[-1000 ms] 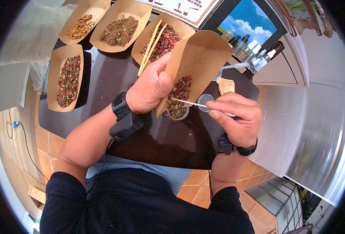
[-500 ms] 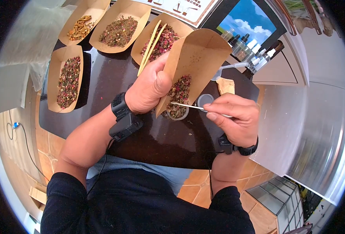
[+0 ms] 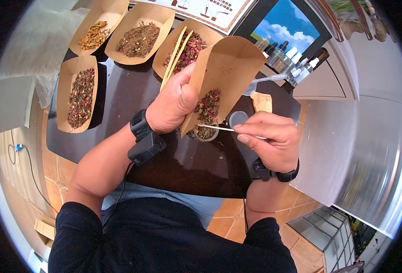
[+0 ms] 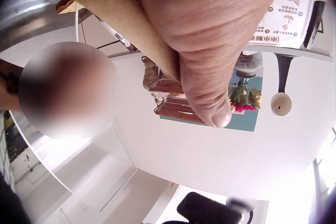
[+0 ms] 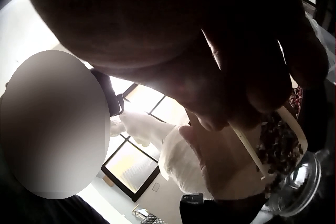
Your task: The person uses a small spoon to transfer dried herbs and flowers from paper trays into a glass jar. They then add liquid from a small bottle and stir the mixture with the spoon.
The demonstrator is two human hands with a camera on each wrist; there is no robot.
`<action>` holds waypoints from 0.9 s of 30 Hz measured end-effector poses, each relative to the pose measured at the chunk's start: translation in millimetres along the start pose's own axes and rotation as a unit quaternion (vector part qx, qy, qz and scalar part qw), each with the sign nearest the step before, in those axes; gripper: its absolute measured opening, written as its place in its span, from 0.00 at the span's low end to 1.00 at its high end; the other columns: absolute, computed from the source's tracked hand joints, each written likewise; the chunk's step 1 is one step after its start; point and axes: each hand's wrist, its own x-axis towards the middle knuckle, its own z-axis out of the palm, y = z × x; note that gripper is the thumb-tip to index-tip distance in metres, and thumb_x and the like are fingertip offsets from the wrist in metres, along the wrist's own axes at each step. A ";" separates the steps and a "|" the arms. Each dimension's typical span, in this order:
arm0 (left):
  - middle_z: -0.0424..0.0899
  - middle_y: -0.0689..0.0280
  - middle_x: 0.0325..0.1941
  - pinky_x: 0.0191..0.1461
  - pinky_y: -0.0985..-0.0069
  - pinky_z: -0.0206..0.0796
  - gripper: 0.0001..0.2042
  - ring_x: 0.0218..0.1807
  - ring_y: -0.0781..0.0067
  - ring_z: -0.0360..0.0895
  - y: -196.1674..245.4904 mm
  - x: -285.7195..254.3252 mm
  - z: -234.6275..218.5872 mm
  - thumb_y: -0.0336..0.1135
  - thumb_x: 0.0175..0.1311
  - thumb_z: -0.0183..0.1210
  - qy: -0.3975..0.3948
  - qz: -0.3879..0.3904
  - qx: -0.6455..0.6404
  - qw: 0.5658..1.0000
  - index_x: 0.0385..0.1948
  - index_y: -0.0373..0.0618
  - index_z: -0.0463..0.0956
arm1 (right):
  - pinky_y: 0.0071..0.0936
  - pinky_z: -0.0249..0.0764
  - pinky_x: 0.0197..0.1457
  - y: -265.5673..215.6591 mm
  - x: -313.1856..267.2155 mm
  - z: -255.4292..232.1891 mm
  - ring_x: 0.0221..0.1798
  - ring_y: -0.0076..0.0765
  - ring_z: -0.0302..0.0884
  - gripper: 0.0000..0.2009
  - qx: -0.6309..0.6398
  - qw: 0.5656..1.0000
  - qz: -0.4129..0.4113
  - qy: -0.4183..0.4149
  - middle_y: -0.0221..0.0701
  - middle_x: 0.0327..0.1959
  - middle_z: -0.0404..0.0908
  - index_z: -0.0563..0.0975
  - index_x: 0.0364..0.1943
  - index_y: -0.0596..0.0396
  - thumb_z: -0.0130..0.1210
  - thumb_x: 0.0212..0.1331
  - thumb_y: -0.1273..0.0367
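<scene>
In the head view my left hand (image 3: 171, 104) grips a brown paper tray (image 3: 239, 61), tilted so its near end points down. Dried petals and leaves (image 3: 208, 103) lie bunched toward that low end. Right below it stands a small clear round cup (image 3: 213, 135) holding some of the same mix. My right hand (image 3: 271, 139) pinches a thin white stick (image 3: 221, 128) between thumb and fingers, its tip at the tray's low end. The right wrist view shows the stick (image 5: 247, 148) reaching along the petals toward the cup's rim (image 5: 315, 182).
Paper trays of dried plants stand at the back and left; wooden tongs (image 3: 176, 57) lie across one tray (image 3: 212, 32). Beyond the cup are a round plastic lid (image 3: 238, 119), a beige piece (image 3: 261, 102) and a clear plastic scoop (image 3: 251, 88). Dropper bottles (image 3: 280, 57) stand back right.
The stick's tip has moved down, from the petals toward the tray's low end above the cup. My right hand has shifted slightly left and down; the left still holds the tilted tray.
</scene>
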 end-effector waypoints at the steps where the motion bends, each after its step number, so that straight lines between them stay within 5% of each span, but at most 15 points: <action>1: 0.75 0.61 0.74 0.77 0.69 0.66 0.62 0.74 0.73 0.72 -0.3 0.2 0.6 0.83 0.55 0.62 0.000 0.000 0.000 1.000 0.80 0.36 0.59 | 0.28 0.80 0.40 -0.4 -0.5 -0.3 0.37 0.36 0.89 0.11 0.000 1.000 0.000 0.000 0.39 0.35 0.90 0.91 0.45 0.63 0.72 0.58 0.81; 7: 0.75 0.61 0.74 0.76 0.69 0.67 0.62 0.73 0.73 0.72 -1.4 0.1 2.3 0.83 0.55 0.62 -0.004 0.006 -0.003 1.000 0.80 0.36 0.59 | 0.28 0.81 0.42 -1.3 -1.7 -2.0 0.37 0.35 0.89 0.10 -0.011 0.999 0.013 0.034 0.40 0.36 0.90 0.91 0.44 0.64 0.71 0.59 0.81; 10: 0.77 0.56 0.74 0.71 0.62 0.79 0.64 0.70 0.63 0.81 -2.6 0.3 3.4 0.81 0.48 0.69 0.023 -0.016 -0.043 0.999 0.80 0.37 0.59 | 0.25 0.80 0.41 2.3 -10.3 0.6 0.36 0.30 0.88 0.08 0.002 0.997 -0.006 0.073 0.38 0.36 0.90 0.90 0.45 0.64 0.71 0.63 0.78; 12: 0.79 0.57 0.71 0.63 0.63 0.84 0.59 0.66 0.64 0.84 -6.6 1.9 -1.0 0.79 0.54 0.68 0.001 0.004 -0.039 0.999 0.79 0.40 0.61 | 0.21 0.78 0.39 2.9 -21.2 6.7 0.36 0.25 0.86 0.08 0.120 0.975 0.064 0.173 0.37 0.37 0.90 0.90 0.46 0.64 0.71 0.67 0.75; 15: 0.81 0.58 0.67 0.55 0.63 0.88 0.52 0.60 0.66 0.86 0.4 5.4 4.6 0.76 0.62 0.65 0.025 -0.054 -0.101 0.993 0.78 0.44 0.62 | 0.19 0.78 0.36 8.1 -31.6 18.9 0.35 0.23 0.84 0.09 0.168 0.961 0.045 0.216 0.36 0.40 0.88 0.87 0.49 0.63 0.67 0.72 0.72; 16: 0.81 0.58 0.67 0.55 0.63 0.88 0.52 0.60 0.66 0.86 1.0 4.9 5.7 0.76 0.62 0.65 0.017 -0.051 -0.104 0.993 0.78 0.44 0.62 | 0.19 0.78 0.35 6.4 -33.8 22.8 0.35 0.24 0.83 0.09 0.197 0.951 0.050 0.235 0.37 0.41 0.87 0.87 0.50 0.63 0.66 0.74 0.72; 18: 0.75 0.60 0.75 0.74 0.67 0.71 0.59 0.73 0.71 0.75 -0.2 3.9 3.7 0.78 0.59 0.65 -0.018 -0.036 -0.100 0.994 0.81 0.37 0.56 | 0.19 0.79 0.35 7.9 -38.5 32.3 0.35 0.24 0.84 0.09 0.210 0.941 0.058 0.259 0.36 0.44 0.86 0.86 0.51 0.63 0.65 0.75 0.71; 20: 0.76 0.61 0.74 0.73 0.68 0.72 0.58 0.72 0.72 0.75 -0.7 6.8 2.5 0.78 0.60 0.64 -0.027 -0.033 -0.098 0.994 0.81 0.38 0.57 | 0.20 0.79 0.34 8.5 -40.3 44.1 0.35 0.24 0.84 0.10 0.212 0.934 0.063 0.282 0.35 0.44 0.86 0.86 0.51 0.63 0.65 0.75 0.71; 22: 0.82 0.60 0.65 0.56 0.63 0.87 0.48 0.60 0.66 0.85 -6.1 8.7 -0.9 0.75 0.68 0.58 -0.050 0.018 -0.087 0.995 0.78 0.46 0.62 | 0.20 0.80 0.34 8.0 -39.5 55.3 0.35 0.24 0.84 0.10 0.209 0.932 0.060 0.290 0.35 0.45 0.86 0.86 0.52 0.63 0.66 0.74 0.70; 27: 0.82 0.59 0.67 0.62 0.62 0.84 0.46 0.64 0.66 0.84 -9.1 8.4 -13.0 0.74 0.70 0.55 -0.070 -0.015 -0.146 0.987 0.77 0.44 0.63 | 0.20 0.81 0.34 9.2 -45.5 76.1 0.35 0.24 0.85 0.11 0.195 0.916 0.089 0.339 0.35 0.46 0.88 0.86 0.52 0.64 0.65 0.75 0.69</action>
